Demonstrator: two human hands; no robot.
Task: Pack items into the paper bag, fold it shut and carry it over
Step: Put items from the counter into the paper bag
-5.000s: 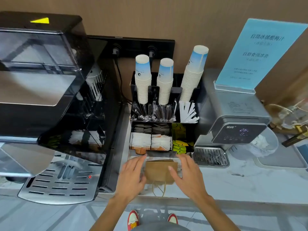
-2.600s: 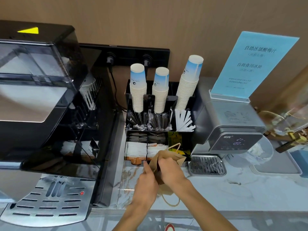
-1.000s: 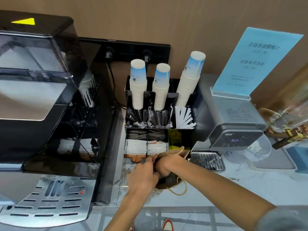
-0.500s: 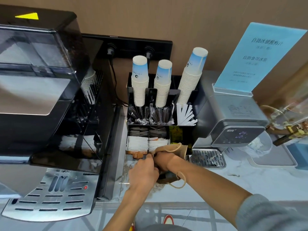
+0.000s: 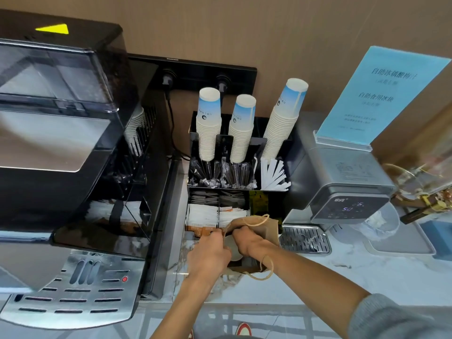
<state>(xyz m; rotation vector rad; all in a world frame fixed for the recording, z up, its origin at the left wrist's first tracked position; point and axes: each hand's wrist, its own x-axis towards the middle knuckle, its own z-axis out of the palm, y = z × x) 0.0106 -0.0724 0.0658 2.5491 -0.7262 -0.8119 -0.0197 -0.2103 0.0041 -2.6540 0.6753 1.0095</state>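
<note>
I have the paper bag (image 5: 265,228) standing on the marble counter (image 5: 367,272), just near of the black organizer (image 5: 271,199) that holds the sachets and cup stacks. My left hand (image 5: 208,255) pinches the bag's left rim, fingers narrow and closed on the paper edge. My right hand (image 5: 247,241) curls over the mouth from the right, its fingers gripping the rim or reaching just inside; I cannot tell exactly which, because the knuckles hide the tips. Between my two hands something pale and round shows in the opening, perhaps a cup or lid, though it is too hidden to name.

The bag's far wall stands up with one twine handle (image 5: 256,220) looped over it, and the near handle hangs slack toward me over the counter. So the mouth is open and spread, not folded.

By my reckoning I am early in the job: the bag is opened and upright, and at most one item is in it. The white sachets (image 5: 204,215) sit just beyond my left hand, the paper cups (image 5: 209,126) farther back, the white stirrers (image 5: 272,174) to the right of them, all within reach. Packing is mostly left to do, then folding the top shut, then carrying it away.
</note>
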